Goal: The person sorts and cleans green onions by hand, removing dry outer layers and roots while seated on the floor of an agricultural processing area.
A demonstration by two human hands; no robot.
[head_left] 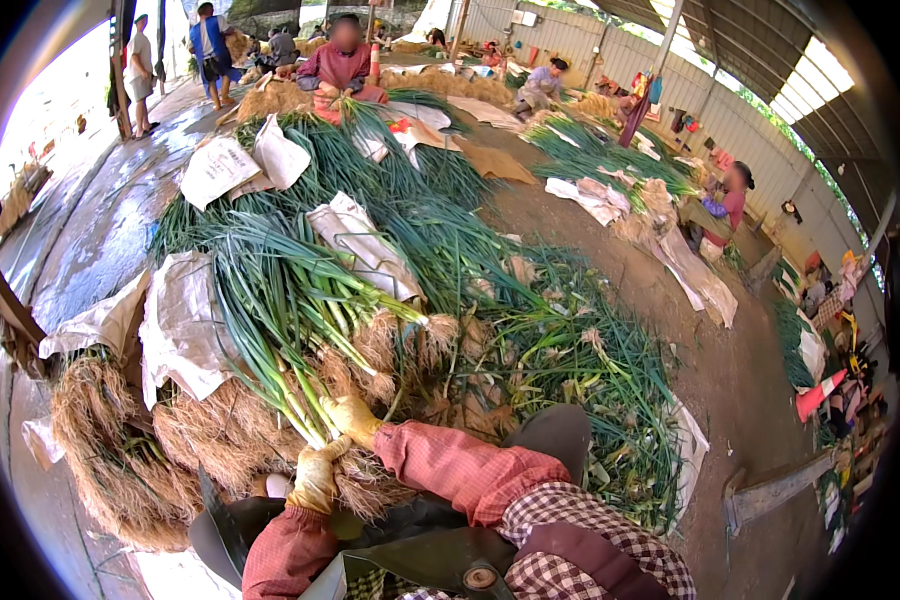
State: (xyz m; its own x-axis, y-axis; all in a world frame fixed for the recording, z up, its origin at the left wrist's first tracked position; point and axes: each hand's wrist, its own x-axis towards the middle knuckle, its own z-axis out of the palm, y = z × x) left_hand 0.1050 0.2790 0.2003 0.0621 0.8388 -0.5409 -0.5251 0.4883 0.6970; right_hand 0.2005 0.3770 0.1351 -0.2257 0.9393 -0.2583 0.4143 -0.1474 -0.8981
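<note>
Yellowish gloves cover both my hands, close together low in the picture. My left hand (315, 478) is closed round the pale lower ends of a small bunch of green onions (292, 385), beside their tangled brown roots. Just above and to the right, my right hand (353, 420) wraps round the same bunch's white stems. Its long green leaves stretch away up and to the left, over the pile. More green onions with bushy roots (375, 345) lie right beyond my hands. My fingertips are partly hidden.
Root bundles (110, 440) lie at left, with whitish sacks (185, 320) on the pile. Loose leaves and trimmings (590, 400) spread to my right. A person (342, 75) sits beyond the heap; another (722, 210) sits at right. An orange cone (818, 395) stands near the right edge.
</note>
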